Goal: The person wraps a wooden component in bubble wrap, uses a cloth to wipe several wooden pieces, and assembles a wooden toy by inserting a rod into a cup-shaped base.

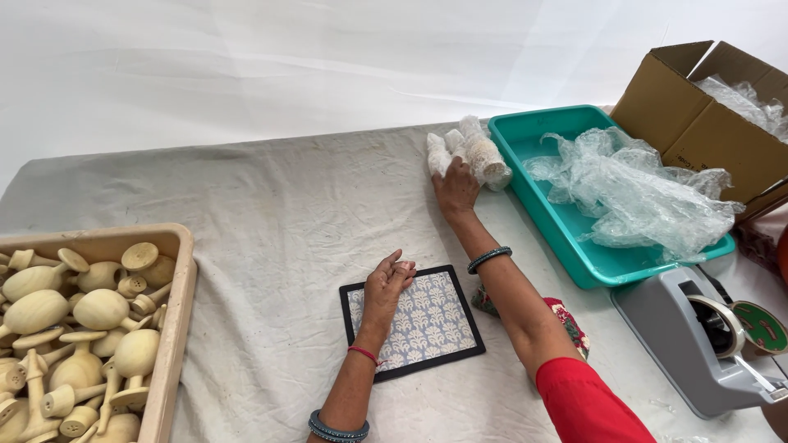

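Note:
My right hand (454, 185) is stretched far forward and grips a bundle of white foam net sleeves (469, 151) lying next to the teal tray (566, 244). My left hand (387, 284) rests, fingers loosely curled, on a small mat with a blue-grey leaf pattern and black border (431, 321) in front of me. It holds nothing. Both wrists wear dark bangles, and the left also has a red thread.
Crumpled clear plastic wrap (636, 193) fills the teal tray. An open cardboard box (706, 123) stands at the far right. A grey tape dispenser (702, 340) sits near right. A beige crate (176, 328) of wooden rattle-like pieces (78, 328) sits left. A beige cloth (271, 213) covers the table.

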